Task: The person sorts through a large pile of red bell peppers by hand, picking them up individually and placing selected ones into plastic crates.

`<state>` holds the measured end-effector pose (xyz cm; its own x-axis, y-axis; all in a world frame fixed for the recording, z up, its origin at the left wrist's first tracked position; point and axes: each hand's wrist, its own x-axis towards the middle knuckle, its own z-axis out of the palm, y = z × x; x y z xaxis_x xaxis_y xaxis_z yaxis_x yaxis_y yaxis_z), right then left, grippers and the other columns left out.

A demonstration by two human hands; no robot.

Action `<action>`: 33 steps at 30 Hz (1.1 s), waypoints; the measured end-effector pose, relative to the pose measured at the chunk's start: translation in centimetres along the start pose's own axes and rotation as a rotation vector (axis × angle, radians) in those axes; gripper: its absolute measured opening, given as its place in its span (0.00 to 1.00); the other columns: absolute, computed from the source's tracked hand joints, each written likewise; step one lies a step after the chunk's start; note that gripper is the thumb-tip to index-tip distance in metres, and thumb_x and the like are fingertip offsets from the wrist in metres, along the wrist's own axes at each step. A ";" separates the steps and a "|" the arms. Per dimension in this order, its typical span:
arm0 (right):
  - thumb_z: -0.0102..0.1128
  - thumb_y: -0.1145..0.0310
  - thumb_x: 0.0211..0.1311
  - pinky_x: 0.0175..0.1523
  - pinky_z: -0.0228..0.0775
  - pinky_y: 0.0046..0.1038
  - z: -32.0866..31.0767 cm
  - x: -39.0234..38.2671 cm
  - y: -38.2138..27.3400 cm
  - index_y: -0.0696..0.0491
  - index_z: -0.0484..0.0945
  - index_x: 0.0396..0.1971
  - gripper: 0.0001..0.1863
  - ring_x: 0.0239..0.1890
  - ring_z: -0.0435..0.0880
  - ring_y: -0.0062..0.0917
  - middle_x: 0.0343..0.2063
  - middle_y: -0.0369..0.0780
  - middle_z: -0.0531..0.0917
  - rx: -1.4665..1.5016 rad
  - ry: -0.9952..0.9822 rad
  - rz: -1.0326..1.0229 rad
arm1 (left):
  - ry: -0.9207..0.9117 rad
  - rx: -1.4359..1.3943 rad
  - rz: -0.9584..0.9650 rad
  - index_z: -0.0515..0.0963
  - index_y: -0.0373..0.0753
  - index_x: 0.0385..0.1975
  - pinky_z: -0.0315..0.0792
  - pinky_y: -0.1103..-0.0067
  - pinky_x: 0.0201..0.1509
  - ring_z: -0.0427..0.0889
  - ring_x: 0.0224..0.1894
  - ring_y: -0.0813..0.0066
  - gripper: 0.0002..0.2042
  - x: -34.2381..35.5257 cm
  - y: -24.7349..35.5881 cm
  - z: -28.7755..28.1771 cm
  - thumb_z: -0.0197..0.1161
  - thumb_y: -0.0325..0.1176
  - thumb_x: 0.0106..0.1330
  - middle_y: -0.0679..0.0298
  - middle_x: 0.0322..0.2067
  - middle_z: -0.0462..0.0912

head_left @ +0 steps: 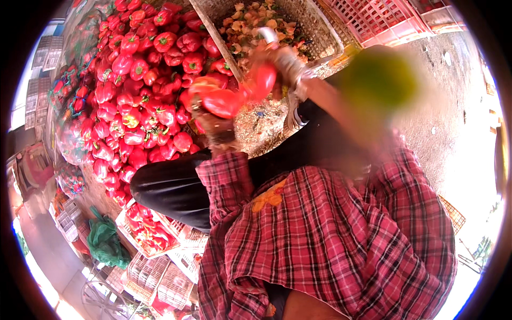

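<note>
My left hand (213, 120), in a dark, dirty glove, is closed around red bell peppers (224, 102), one of them more orange, above the edge of the pepper heap. To its right my right hand (285, 61), blurred by motion and wrapped in something pale at the wrist, has its fingers at another red bell pepper (263, 81). A short white thing (268, 36) juts from the top of that hand; its kind is hard to make out. The peppers of both hands nearly meet. Behind them stands a dirty pale crate (328, 45) holding pale orange-green pepper scraps (261, 18).
A large heap of red bell peppers (138, 69) spreads on the left. Red-and-white crates (373, 21) stand at the back right. Near my bent knee are a crate of peppers (152, 232) and a green net bag (108, 242). A yellow-green blur (381, 77) covers part of my right forearm.
</note>
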<state>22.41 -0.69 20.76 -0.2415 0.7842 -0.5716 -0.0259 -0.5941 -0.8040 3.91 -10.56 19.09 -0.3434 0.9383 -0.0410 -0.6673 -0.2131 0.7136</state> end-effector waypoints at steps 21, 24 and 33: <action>0.67 0.67 0.45 0.33 0.71 0.20 1.4 -3.1 -4.8 0.54 0.80 0.37 0.16 0.28 0.76 0.14 0.28 0.35 0.81 -0.664 0.024 -0.820 | -0.154 -0.225 -0.524 0.71 0.36 0.46 0.73 0.73 0.41 0.77 0.39 0.67 0.23 -4.2 -1.4 0.2 0.49 0.51 0.66 0.57 0.41 0.77; 0.65 0.67 0.44 0.37 0.76 0.25 2.2 -4.3 -4.5 0.44 0.80 0.41 0.19 0.38 0.80 0.22 0.36 0.32 0.81 -0.937 0.033 -1.406 | -0.011 -0.466 -0.760 0.69 0.37 0.51 0.74 0.67 0.50 0.77 0.48 0.62 0.19 -5.9 -2.7 -1.2 0.49 0.44 0.68 0.54 0.48 0.76; 0.60 0.61 0.39 0.48 0.71 0.36 3.5 -9.3 1.0 0.40 0.74 0.50 0.30 0.49 0.75 0.28 0.49 0.30 0.77 -1.401 -0.508 -1.572 | 0.171 -1.042 -0.916 0.57 0.38 0.61 0.62 0.67 0.63 0.65 0.60 0.63 0.30 -8.5 -3.2 -3.0 0.43 0.55 0.68 0.56 0.58 0.65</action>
<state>21.21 -9.21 25.83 -0.9118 0.1227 0.3919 0.0722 0.9874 -0.1410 6.97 -18.66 15.09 0.4520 0.8239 -0.3418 -0.8477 0.2775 -0.4521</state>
